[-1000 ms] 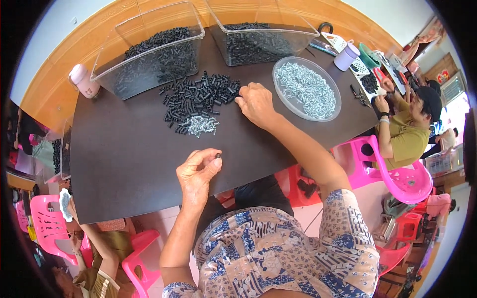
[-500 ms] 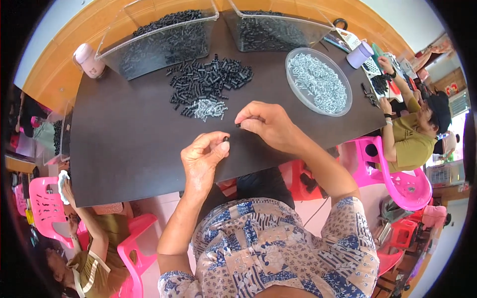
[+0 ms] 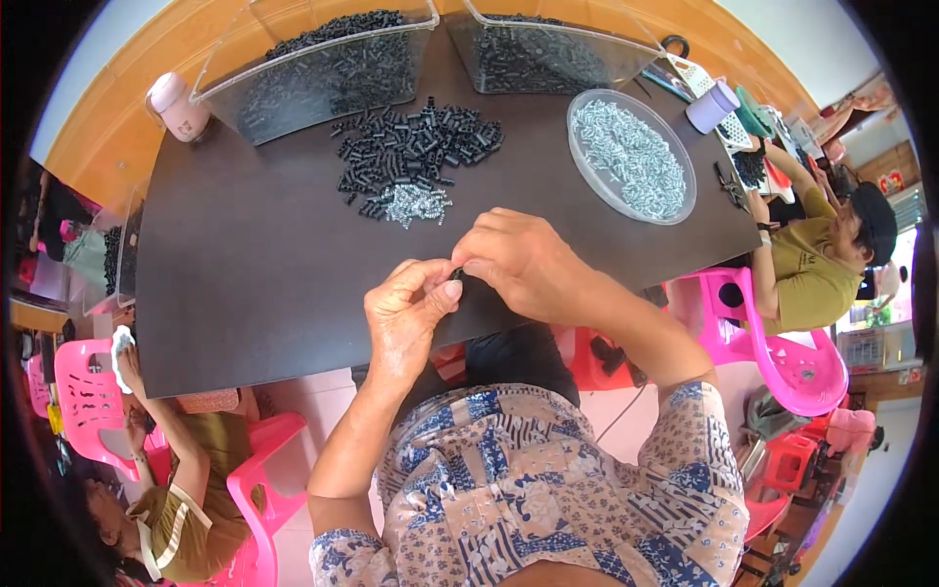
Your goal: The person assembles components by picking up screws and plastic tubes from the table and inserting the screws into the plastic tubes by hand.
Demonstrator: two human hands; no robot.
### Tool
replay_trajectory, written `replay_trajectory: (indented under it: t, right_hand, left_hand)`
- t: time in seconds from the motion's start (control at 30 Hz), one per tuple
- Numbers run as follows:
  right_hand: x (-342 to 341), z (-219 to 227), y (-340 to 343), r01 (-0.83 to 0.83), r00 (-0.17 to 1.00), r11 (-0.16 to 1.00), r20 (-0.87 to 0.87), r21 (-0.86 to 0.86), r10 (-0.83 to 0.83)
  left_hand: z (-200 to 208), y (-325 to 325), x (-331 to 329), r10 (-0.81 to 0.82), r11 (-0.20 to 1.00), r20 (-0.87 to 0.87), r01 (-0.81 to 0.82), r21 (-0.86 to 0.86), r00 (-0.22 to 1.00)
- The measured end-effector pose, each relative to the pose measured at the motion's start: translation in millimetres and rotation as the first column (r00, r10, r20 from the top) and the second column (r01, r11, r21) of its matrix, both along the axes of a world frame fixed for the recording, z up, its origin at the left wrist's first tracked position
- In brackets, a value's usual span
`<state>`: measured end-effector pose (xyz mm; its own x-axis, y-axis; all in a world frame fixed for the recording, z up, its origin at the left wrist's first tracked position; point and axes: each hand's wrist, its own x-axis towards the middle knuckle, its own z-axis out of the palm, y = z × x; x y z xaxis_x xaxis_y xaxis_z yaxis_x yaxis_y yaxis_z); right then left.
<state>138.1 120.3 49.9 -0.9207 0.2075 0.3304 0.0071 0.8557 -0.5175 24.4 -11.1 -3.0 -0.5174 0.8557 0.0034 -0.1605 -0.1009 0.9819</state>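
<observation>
Over the table's near edge, my two hands meet at the fingertips. My left hand (image 3: 403, 311) is closed, pinching a small black cylindrical part (image 3: 457, 276) upright between thumb and fingers. My right hand (image 3: 523, 266) is closed too, its thumb and fingertips pressed at the top of that part. Whether a second piece sits between the right fingertips is hidden. Just beyond the hands lies a small heap of silver metal pieces (image 3: 416, 204), against a larger pile of black cylindrical parts (image 3: 416, 147).
Two clear bins, the left bin (image 3: 323, 73) and the right bin (image 3: 558, 57), hold many black parts. A round clear tub (image 3: 631, 161) contains silver pieces. A pink bottle (image 3: 179, 108) and a lilac cup (image 3: 712, 108) stand at the sides. People sit left and right.
My right hand has come down and in, bringing the small black piece in its fingertips to the part in my left hand. The left hand has shifted slightly right.
</observation>
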Motion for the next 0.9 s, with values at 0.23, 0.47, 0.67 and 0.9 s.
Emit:
replay_trajectory:
  t: [0.23, 0.47, 0.67, 0.9]
  right_hand:
    - [-4.4, 1.5, -2.4, 0.014, 1.000, 0.998, -0.004, -0.053, -0.014]
    - [-8.0, 1.1, -4.5, -0.063, 0.998, 0.982, 0.010, 0.180, 0.062]
    - [-11.6, 3.6, -18.1, 0.024, 0.999, 0.964, -0.039, 0.263, -0.014]
    - [-11.4, -2.1, -9.5, -0.018, 1.000, 0.991, 0.009, 0.135, 0.017]
  left_hand:
    - [4.7, -1.0, -0.6, 0.013, 1.000, 0.033, -0.014, 0.004, 0.999]
    - [2.5, -1.8, 2.2, -0.006, 1.000, -0.021, 0.006, 0.002, 1.000]
    - [1.4, -2.0, 2.0, -0.001, 1.000, -0.001, 0.001, 0.000, 1.000]
    - [-2.1, -2.5, 3.4, -0.001, 1.000, 0.031, 0.000, 0.007, 1.000]
